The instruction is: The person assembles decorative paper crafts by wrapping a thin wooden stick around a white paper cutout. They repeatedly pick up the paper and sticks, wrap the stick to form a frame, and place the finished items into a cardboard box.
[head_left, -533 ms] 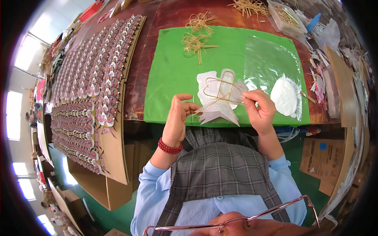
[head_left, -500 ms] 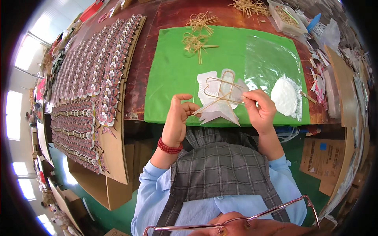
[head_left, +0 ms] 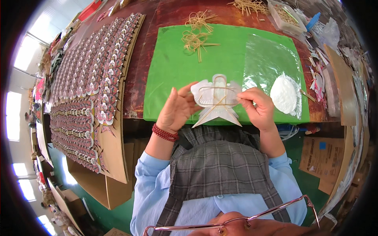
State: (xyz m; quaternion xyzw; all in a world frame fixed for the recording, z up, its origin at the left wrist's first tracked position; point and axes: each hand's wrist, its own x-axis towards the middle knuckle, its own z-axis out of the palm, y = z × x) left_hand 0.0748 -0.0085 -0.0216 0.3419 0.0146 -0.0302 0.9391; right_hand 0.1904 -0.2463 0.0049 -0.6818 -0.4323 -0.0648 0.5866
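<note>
A white bird-shaped paper cutout (head_left: 217,103) with thin bamboo sticks tied across its back is held over the near edge of the green mat (head_left: 173,70). My left hand (head_left: 178,109) pinches its left wing, with a red bead bracelet on the wrist. My right hand (head_left: 256,108) pinches the right wing and the stick end. The cutout faces blank side up, its tail pointing toward me.
Cardboard sheets (head_left: 88,78) covered with rows of finished coloured paper birds lie at the left. Loose straw strands (head_left: 199,33) lie at the mat's far end. A clear plastic sheet (head_left: 267,63) and a round white pad (head_left: 284,94) are at the right. Clutter fills the right table edge.
The cutout has been lifted and turned flatter toward the camera, and both hands have shifted slightly up along its wings.
</note>
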